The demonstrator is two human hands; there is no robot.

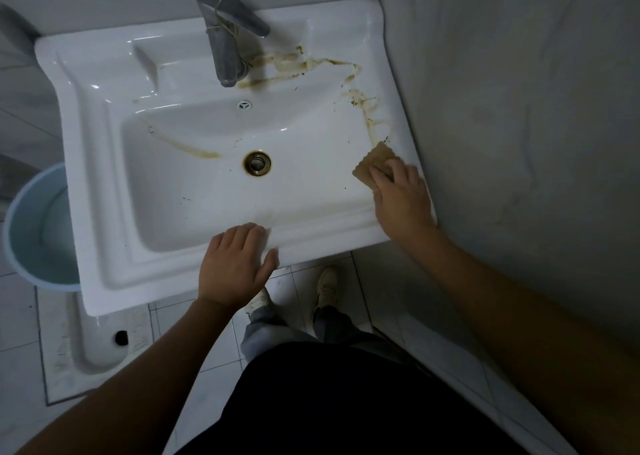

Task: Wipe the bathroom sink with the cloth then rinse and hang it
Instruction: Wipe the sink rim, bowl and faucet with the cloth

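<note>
Right grip (401, 198) lies on the sink's rim at 3 o'clock from the drain, its fingers bent down over a tan scallop-edged cloth (372, 162) and pressing it to the porcelain. The fingers are motion-blurred. The cloth sits under the fingertips and sticks out from them toward 10 o'clock, on the slope where the rim drops into the bowl. A brown stain trail (370, 115) runs from the cloth's far corner toward 12 o'clock, then bends to 9 o'clock along the back ledge to the tap's base.

Left grip (239, 264) rests flat on the front rim at 6 o'clock from the drain, fingers relaxed and slightly spread, thumb out toward 3 o'clock, holding nothing, well apart from the cloth.

The white rectangular ceramic sink (104, 149) has a round tarnished metal drain (257, 163) at its middle and a grey metal lever tap (225, 39), wound with string, at 12 o'clock. A second brown streak (188, 148) lies in the bowl at 9 o'clock from the drain. Beyond the sink at 9 o'clock a pale blue round plastic basin (38, 233) stands on the floor.
</note>
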